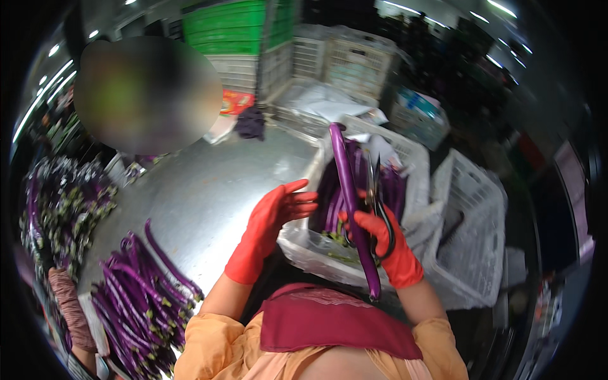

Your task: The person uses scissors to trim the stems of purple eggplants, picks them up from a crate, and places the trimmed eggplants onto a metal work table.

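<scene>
My right hand (pixel 392 242), in a red rubber glove, holds a long purple eggplant (pixel 347 180) together with black-handled scissors (pixel 377 194), whose blades point away from me. Both are above a white plastic crate (pixel 418 161) lined with clear plastic, where more long eggplants (pixel 332 204) lie. At the crate's left side my left hand (pixel 280 213), gloved in red too, has its fingers apart and touches nothing that I can see. A large pile of long eggplants (pixel 137 304) rests on the metal table (pixel 204 190) at the lower left.
Another lined crate (pixel 475 237) stands at the right. Stacked crates (pixel 358 61) and a green crate (pixel 225 28) are at the back. More eggplants (pixel 76 199) are heaped at the far left, near another person's sleeved arm (pixel 71 308). A dark cloth (pixel 250 123) lies on the table's far edge.
</scene>
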`<act>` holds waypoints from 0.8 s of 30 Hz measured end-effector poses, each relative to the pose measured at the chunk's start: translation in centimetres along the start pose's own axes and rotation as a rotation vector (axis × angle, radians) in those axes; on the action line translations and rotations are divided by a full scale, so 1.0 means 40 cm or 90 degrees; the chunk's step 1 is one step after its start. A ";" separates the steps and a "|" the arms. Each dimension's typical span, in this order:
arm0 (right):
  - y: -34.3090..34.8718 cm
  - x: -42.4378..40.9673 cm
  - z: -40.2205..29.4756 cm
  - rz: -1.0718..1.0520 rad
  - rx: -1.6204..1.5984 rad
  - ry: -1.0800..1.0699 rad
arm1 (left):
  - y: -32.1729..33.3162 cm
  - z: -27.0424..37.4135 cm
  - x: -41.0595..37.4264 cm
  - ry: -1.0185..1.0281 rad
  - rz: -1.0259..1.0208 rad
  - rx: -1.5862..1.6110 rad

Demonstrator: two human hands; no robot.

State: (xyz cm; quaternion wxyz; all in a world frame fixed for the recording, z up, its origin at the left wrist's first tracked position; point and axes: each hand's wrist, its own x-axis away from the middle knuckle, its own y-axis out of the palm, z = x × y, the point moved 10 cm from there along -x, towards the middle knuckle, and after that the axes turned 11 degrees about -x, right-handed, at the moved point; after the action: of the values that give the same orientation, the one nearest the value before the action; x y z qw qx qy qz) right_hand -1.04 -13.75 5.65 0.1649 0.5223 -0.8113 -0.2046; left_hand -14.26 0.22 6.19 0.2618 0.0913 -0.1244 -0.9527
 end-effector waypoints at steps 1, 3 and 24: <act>-0.053 -0.007 -0.005 0.040 -0.046 0.015 | 0.025 -0.031 -0.012 -0.029 -0.020 0.016; -0.121 -0.008 -0.021 0.155 -0.154 -0.069 | 0.092 -0.095 -0.029 -0.086 -0.079 0.018; 0.123 -0.166 0.234 0.014 0.112 0.047 | -0.455 -0.213 0.371 0.124 0.255 0.319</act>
State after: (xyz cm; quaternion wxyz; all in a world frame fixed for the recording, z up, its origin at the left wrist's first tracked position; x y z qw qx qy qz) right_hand -6.72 -4.35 -0.29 0.1499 0.5333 -0.8251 -0.1113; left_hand -33.45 6.02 -8.72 0.4240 0.2173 -0.3449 -0.8087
